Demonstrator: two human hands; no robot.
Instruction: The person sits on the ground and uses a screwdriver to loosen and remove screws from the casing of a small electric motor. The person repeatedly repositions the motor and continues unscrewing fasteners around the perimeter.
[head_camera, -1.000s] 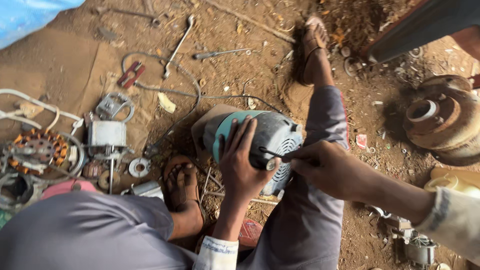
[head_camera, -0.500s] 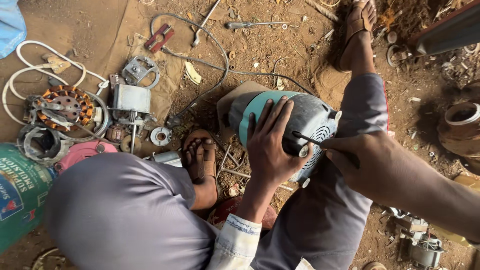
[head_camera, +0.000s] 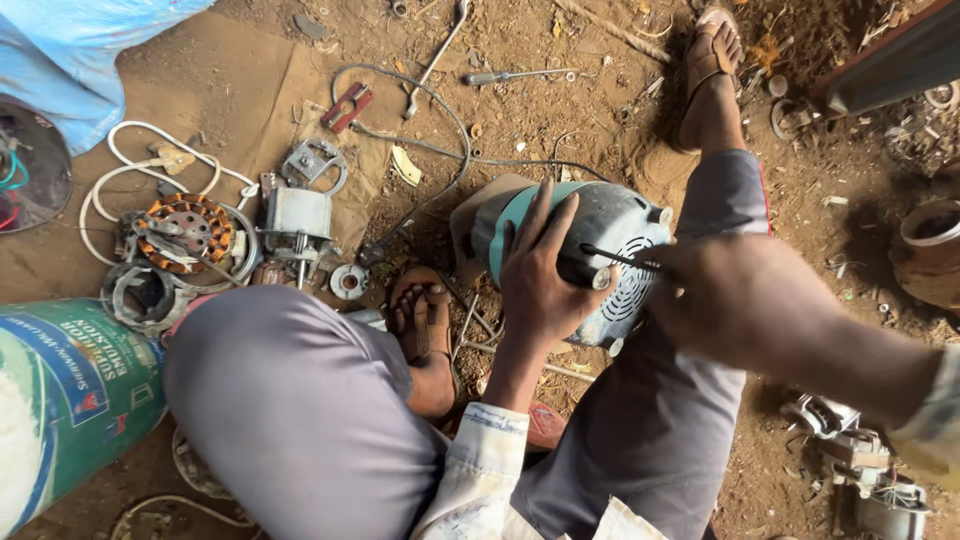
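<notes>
We sit low on the dirt with an electric motor (head_camera: 590, 255) propped between our knees, its teal band and grey vented end cap turned up toward us. Our left hand (head_camera: 540, 275) lies spread over the casing, fingers splayed across the teal rim and palm pressed on the grey shell, steadying it. Our right hand (head_camera: 715, 295) is clenched around the handle of a thin screwdriver (head_camera: 620, 258), whose dark shaft runs leftward to the end cap, the tip just beside our left thumb. Room is tight: the right thigh crowds the motor from below and right, our sandalled foot (head_camera: 425, 320) sits just left of the left wrist, and the far foot (head_camera: 710, 75) lies beyond the right hand. More open dirt lies past the motor, crossed only by a black cable (head_camera: 450, 150) and a loose long tool (head_camera: 515, 75). Well left of the left hand, a copper-wound stator (head_camera: 185, 228), a small metal assembly (head_camera: 297, 215) and a white cord (head_camera: 150, 175) clutter the ground, with a green printed sack (head_camera: 70, 390) at our left knee. Compared with half a second ago, both hands keep their grips; the view has shifted, so the motor sits further right and the far foot shows fully.
</notes>
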